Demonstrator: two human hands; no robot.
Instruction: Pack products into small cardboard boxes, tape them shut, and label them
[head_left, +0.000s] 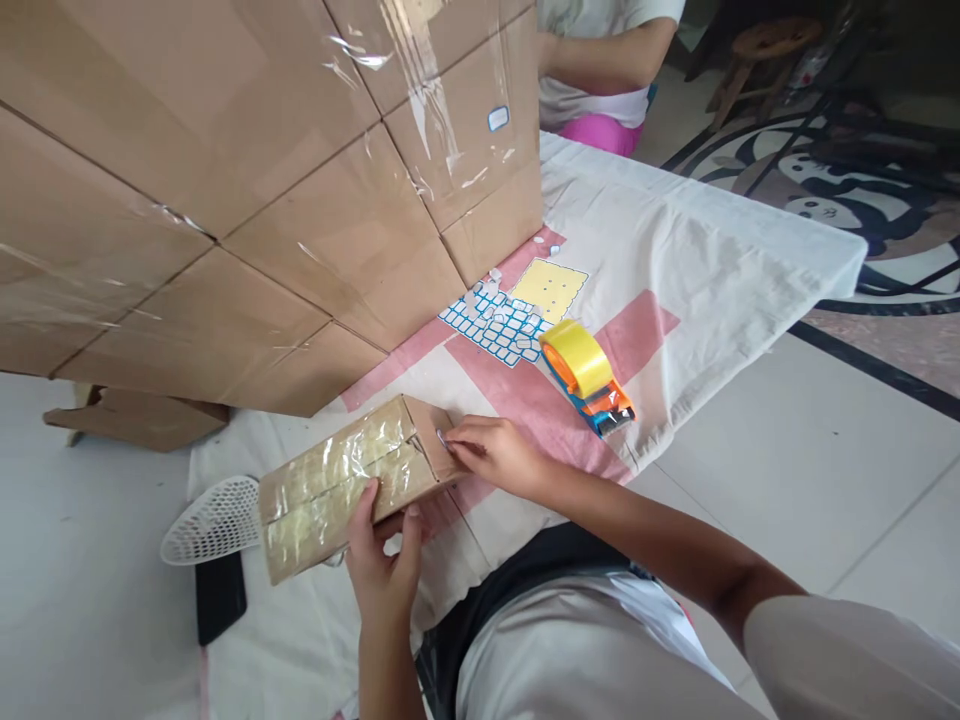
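A small cardboard box [337, 480], its top covered with shiny clear tape, lies tilted across the cloth-covered table in front of me. My left hand [384, 570] grips its near long side, one finger resting on the taped top. At the box's right end, my right hand [499, 452] has its fingertips pinched on a small white label [442, 437] against the cardboard. Most of that label is hidden by the fingers. Beyond my right hand lies a sheet of blue-edged white labels [487, 325], partly overlapped by loose label pieces, with a yellow sheet [551, 287] beside it.
A tall stack of taped cartons [300, 200] borders the table's far left. A tape dispenser [585, 375] with yellow tape sits near the right edge. A white mesh tray [214, 520] and a black flat object [220, 597] lie left. Another person [607, 60] sits beyond the stack.
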